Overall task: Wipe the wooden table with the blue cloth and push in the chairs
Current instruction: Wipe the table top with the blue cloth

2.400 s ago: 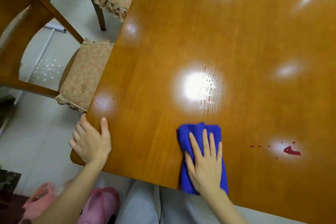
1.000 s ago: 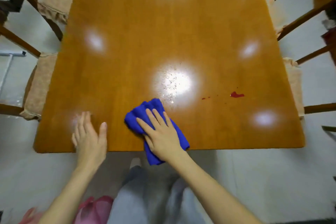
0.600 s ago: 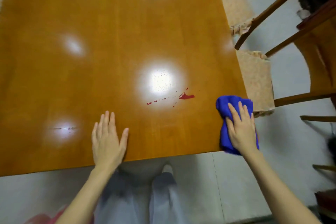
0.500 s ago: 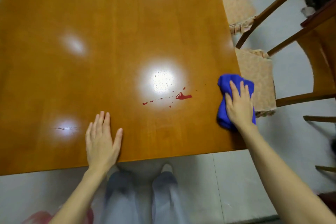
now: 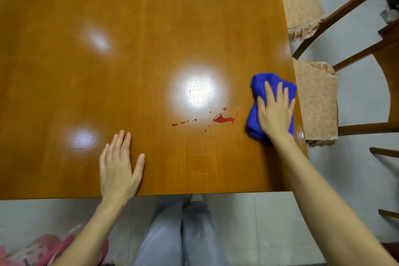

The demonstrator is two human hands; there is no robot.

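The wooden table (image 5: 133, 49) fills most of the view, glossy with light reflections. My right hand (image 5: 275, 112) presses flat on the bunched blue cloth (image 5: 262, 84) near the table's right edge. A red spill (image 5: 222, 119) with small splashes trailing left lies just left of the cloth. My left hand (image 5: 118, 166) rests flat, fingers apart, on the table near its front edge. Two wooden chairs with beige patterned cushions stand at the right: the near chair (image 5: 315, 101) and the far chair (image 5: 299, 4), both seats partly out from under the table.
My legs in grey trousers (image 5: 179, 231) stand at the table's front edge on a pale tiled floor (image 5: 269, 222). Something pink (image 5: 49, 248) lies on the floor at the bottom left. More dark wooden chair parts (image 5: 386, 151) show at the far right.
My right hand has slid the cloth from the front left along the front edge to the right side, then away from me and slightly inward toward the red spill. The left hand shifted right.
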